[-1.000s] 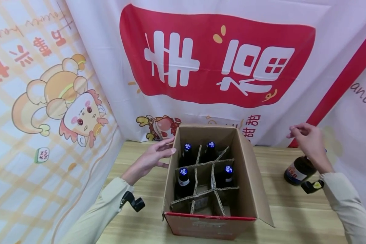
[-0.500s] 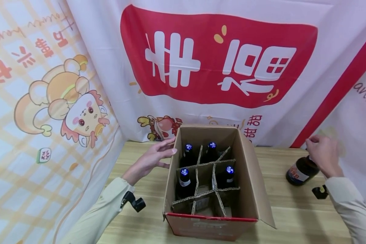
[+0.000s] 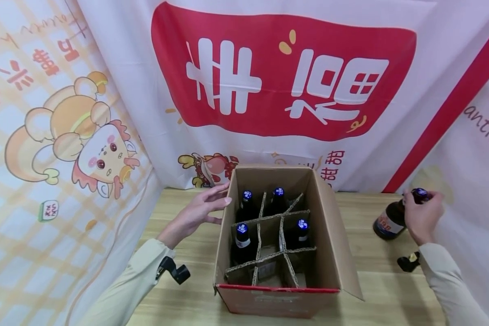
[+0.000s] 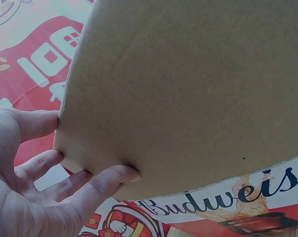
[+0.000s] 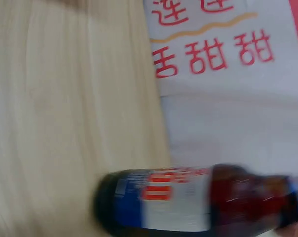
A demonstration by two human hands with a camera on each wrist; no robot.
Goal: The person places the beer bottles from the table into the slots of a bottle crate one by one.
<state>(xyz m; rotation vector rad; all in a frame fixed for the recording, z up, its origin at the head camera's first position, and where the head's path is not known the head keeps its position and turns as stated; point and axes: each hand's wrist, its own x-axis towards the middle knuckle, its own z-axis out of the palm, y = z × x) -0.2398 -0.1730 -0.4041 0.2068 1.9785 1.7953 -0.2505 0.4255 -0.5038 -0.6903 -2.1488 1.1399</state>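
Note:
A dark brown beer bottle point(image 3: 388, 222) with a blue cap and a white-and-blue label stands on the table at the right. My right hand point(image 3: 424, 222) has its thumb and fingers around the bottle's neck, just under the cap; in the right wrist view the bottle point(image 5: 176, 200) is blurred. Left of centre, my left hand point(image 3: 195, 213) rests its fingertips on the outer left side of an open cardboard box point(image 3: 279, 304). In the left wrist view, the spread fingers point(image 4: 106, 185) touch the box's brown wall and corner.
Cardboard dividers point(image 3: 270, 258) split the box into cells, several of which hold blue-capped bottles point(image 3: 244, 244). A flap point(image 3: 342, 244) leans outward from its right side. Behind the wooden table point(image 3: 375, 280) hangs a printed cloth point(image 3: 289, 149), with more cloth at both sides.
My right hand has come down from above the bottle onto its neck, and its blue cap now shows between the fingers. My left hand has stayed at the box's side.

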